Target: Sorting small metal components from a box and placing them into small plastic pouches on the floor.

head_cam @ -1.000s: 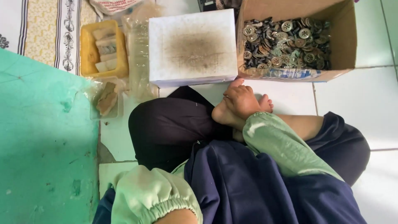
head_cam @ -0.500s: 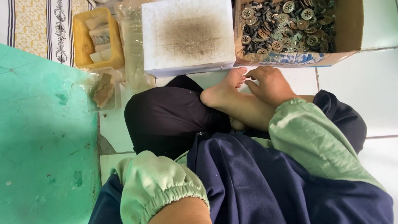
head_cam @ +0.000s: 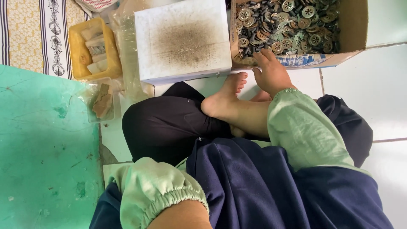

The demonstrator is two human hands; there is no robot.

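Person seated cross-legged on tiled floor (head_cam: pixel 381 85). Right hand (head_cam: pixel 271 73) rests on front edge of cardboard box (head_cam: pixel 352 25), fingers reaching among metal washers (head_cam: pixel 288 25); grip hidden, can't tell if holding any. Left hand out of frame, only green cuff (head_cam: pixel 157 195) visible. White block (head_cam: pixel 182 40) just left of box, approx. touching.

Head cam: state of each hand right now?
Left hand: out of frame; only the green sleeve cuff shows.
Right hand: at the edge of the cardboard box of metal parts; grip can't be told.
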